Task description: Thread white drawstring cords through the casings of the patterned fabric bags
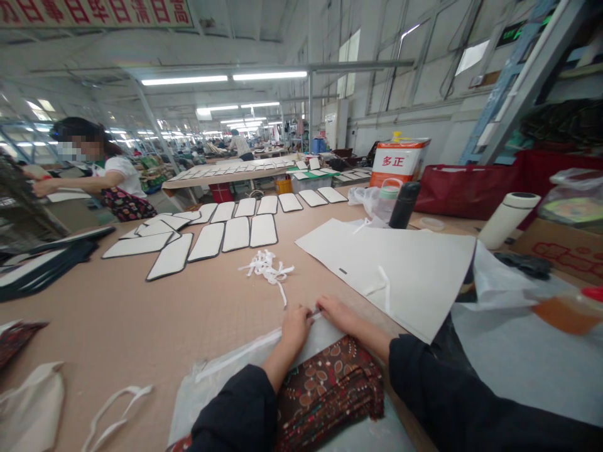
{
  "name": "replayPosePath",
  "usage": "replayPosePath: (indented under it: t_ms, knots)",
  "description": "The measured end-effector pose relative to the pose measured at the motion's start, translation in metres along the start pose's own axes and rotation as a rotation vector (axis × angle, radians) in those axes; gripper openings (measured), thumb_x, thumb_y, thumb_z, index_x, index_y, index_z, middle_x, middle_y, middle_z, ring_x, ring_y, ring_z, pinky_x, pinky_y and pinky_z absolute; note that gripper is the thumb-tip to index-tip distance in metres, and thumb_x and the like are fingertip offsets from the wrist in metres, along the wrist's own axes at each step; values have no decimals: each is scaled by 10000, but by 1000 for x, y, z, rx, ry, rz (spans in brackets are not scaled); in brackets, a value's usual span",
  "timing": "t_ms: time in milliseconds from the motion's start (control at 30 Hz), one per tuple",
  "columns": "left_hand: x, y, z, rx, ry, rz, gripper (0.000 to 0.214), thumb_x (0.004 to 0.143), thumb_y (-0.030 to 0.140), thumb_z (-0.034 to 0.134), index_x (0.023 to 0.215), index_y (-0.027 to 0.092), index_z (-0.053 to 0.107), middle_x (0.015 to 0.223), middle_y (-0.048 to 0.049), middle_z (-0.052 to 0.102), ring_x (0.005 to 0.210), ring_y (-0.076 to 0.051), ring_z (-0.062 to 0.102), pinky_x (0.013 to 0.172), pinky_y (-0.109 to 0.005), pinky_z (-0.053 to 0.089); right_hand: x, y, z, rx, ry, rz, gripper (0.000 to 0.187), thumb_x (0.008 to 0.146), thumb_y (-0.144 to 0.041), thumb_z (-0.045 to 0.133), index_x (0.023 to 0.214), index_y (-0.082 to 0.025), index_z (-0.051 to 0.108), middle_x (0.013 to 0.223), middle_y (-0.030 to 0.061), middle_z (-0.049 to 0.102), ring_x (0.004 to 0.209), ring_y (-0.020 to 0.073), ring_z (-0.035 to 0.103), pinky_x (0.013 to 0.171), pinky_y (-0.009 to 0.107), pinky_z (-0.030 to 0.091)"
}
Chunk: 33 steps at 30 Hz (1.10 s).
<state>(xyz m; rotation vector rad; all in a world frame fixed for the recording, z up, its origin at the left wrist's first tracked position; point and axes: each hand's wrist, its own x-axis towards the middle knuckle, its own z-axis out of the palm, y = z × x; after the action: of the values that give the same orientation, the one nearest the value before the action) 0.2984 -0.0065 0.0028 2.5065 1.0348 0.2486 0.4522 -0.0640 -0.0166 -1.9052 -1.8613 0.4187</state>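
Observation:
My left hand (296, 328) and my right hand (338, 314) are close together at the far edge of a pale, thin sheet (211, 386). The fingers of both are closed on that edge; exactly how they grip it is hard to see. Below my wrists, a stack of brown flower-patterned fabric (325, 389) lies on the sheet, partly covered by my left sleeve. Just beyond my hands is a tangled heap of white tape (267, 267), one end trailing toward my left hand.
White panels with dark edging (235, 233) lie in rows across the brown table (141, 333). A large grey board (400, 263) is at right, near a black bottle (405, 204) and a cream flask (509, 220). Another person (122, 179) works at far left.

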Motion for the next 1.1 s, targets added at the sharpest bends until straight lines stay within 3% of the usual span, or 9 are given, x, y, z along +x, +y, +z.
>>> replayPosePath:
  t_ms: [133,300,667,967,1100]
  knots:
    - [-1,0,2,-10,1,12,115,792,202,545,850,181,643,889,-41,568,883,-168,498,773,-252,359,-3,-6,5,-51,21,-71,242,789,-79,395,925,-155,582,965,54,563,935,170,469,824,283,370]
    - [-5,-5,-1,16,-21,94,159,818,193,506,860,186,660,876,-46,572,881,-173,493,785,-264,359,-10,-13,6,-141,11,-109,224,847,-152,380,842,-173,603,904,45,571,908,171,476,807,279,375]
    - [-21,-44,-24,-67,-67,50,192,762,118,501,827,167,675,851,-33,609,843,-161,528,779,-240,388,-11,-25,-5,-299,-56,-95,196,858,-154,397,854,-168,593,900,56,572,904,182,461,761,267,352]
    - [-38,-40,-24,376,-103,392,229,874,143,379,924,128,602,918,-86,559,907,-213,460,790,-307,370,-17,-32,-6,-431,-43,-216,155,866,-178,425,890,-183,578,897,51,564,902,171,474,732,259,366]
    - [-41,-44,-29,360,-134,351,229,877,151,372,925,142,596,918,-81,550,910,-211,459,794,-304,368,-22,-27,-7,-432,-80,-259,164,862,-175,430,871,-159,593,909,69,572,897,183,478,742,274,368]
